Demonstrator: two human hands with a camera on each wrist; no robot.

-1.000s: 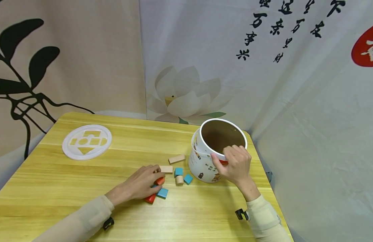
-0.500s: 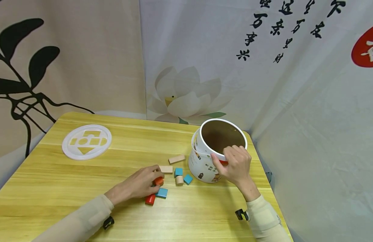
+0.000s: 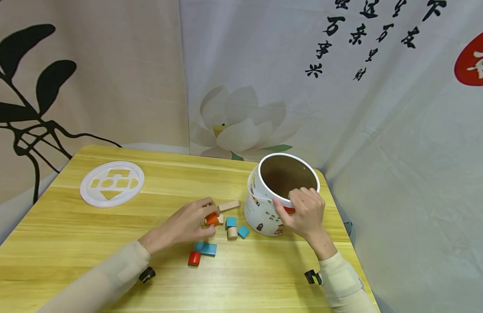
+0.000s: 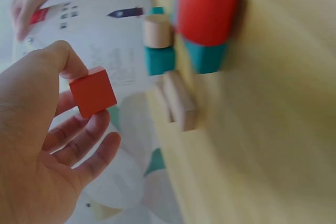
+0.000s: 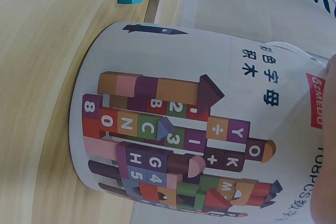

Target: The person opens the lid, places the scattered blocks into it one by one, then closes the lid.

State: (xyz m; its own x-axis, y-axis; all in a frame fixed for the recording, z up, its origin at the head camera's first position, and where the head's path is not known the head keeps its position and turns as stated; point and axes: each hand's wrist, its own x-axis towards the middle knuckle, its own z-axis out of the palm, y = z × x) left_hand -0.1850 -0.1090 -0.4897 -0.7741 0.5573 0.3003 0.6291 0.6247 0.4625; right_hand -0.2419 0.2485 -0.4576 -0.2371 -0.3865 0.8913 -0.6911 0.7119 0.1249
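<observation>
My left hand [image 3: 182,224] pinches an orange block [image 3: 212,218] between thumb and fingertips, raised over the table in the left wrist view. Below that hand lie a blue block [image 3: 206,249] and a red block [image 3: 194,258] with a rounded side. Just beyond the held piece are two plain wooden strips, one [image 3: 228,205] behind the other, plus a small wooden cylinder [image 3: 232,234] beside two more blue blocks [image 3: 243,232]. With thumb outside and fingers curled over the rim, my right hand [image 3: 306,213] grips a white printed bucket [image 3: 261,217], whose mouth tilts toward me.
A white round lid with shaped cut-outs [image 3: 86,191] lies at the table's back left. The wooden table [image 3: 171,174] ends against a printed curtain [image 3: 241,52] behind and a pale one on the right. Printed block towers [image 5: 157,124] cover the bucket's side.
My left hand has lifted the orange block off the cluster and moved it away from me. The blue and red blocks stay uncovered behind. The right hand and bucket hold still.
</observation>
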